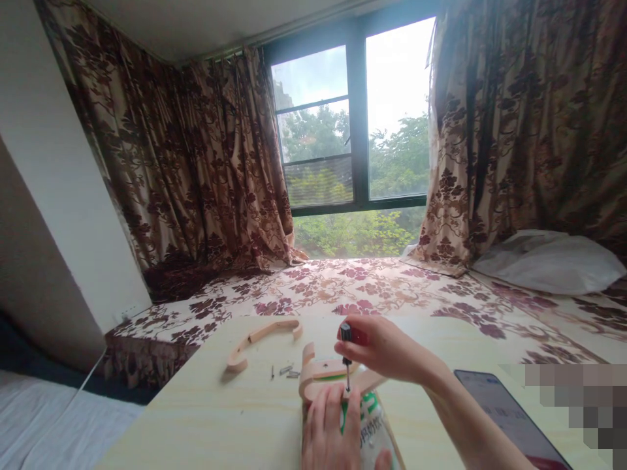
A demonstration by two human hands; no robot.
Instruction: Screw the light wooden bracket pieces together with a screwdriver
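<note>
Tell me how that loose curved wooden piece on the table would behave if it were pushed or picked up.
The curved wooden piece looks rigid, so it would probably keep its shape when lifted. It looks thin, so likely light. It lies flat on the table, so a push should slide or pivot it rather than roll it, perhaps toward the small screws beside it.

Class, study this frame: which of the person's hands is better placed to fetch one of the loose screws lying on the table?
Probably the left hand: it only steadies the wooden piece, and the screws lie on its side. The right hand is gripping the screwdriver.
</note>
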